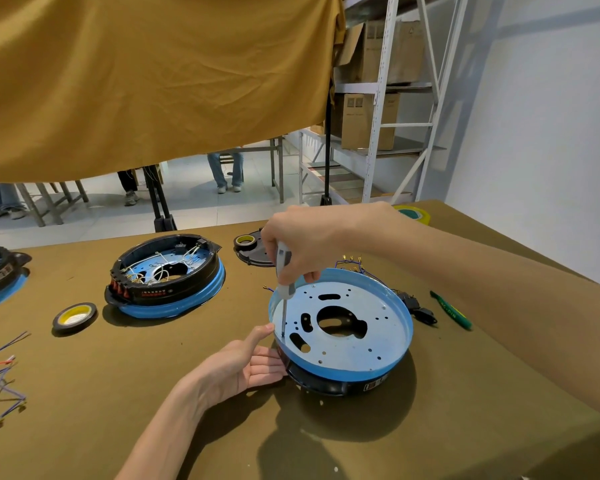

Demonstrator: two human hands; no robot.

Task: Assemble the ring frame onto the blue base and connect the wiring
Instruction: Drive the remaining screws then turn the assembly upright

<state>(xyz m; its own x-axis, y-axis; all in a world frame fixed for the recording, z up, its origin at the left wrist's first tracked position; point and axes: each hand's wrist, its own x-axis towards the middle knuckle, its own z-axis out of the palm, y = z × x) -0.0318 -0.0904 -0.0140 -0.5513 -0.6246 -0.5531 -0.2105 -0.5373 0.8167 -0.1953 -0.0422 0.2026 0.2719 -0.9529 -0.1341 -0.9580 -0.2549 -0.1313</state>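
my right hand (300, 252) gripped the screwdriver (284, 271) upright in the blue base (400, 315); my left hand (248, 363), fingers relaxed, steadied the ring frame (326, 386). i judged a tilted shaft could slip off the screw.

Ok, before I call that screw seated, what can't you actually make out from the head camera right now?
- Screw under the screwdriver tip: too small to see.
- Black ring frame under the blue base: mostly covered by it.
- Label on the frame: blurred.
- Wires behind the base: partly hidden by the right hand.
- Left hand fingertips: hidden behind the frame's side.
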